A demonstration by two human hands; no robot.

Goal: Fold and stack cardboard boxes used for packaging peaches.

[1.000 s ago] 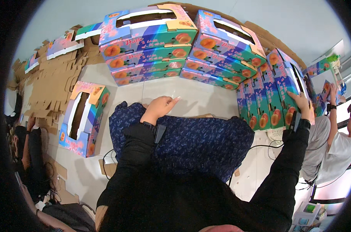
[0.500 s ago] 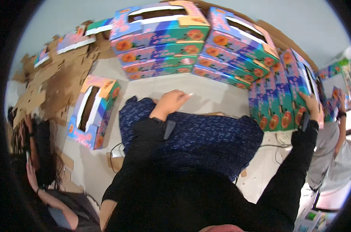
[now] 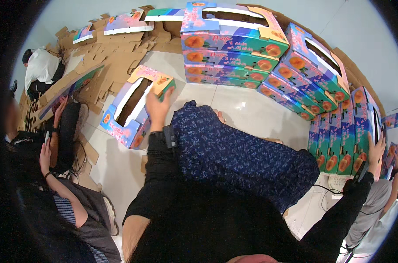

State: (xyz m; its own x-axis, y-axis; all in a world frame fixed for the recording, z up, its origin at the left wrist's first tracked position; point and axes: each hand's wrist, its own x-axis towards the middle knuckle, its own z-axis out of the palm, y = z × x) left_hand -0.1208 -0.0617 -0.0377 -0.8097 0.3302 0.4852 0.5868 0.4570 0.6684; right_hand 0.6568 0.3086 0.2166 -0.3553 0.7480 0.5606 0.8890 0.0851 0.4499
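This was a packing room, the sort of plain workroom where fruit cartons get folded up by hand. Finished boxes [image 3: 234, 44], bright blue and green with pictures of orange fruit, stood in long stacks along the far wall and round the right corner of the pale tiled floor [image 3: 247, 107]. Heaps of flat brown cardboard blanks [image 3: 120, 52] lay spread over the far left of that floor, some still unfolded with the printed side up. Several people [image 3: 41, 70] sat or crouched on the floor among the cardboard, with no furniture in sight.
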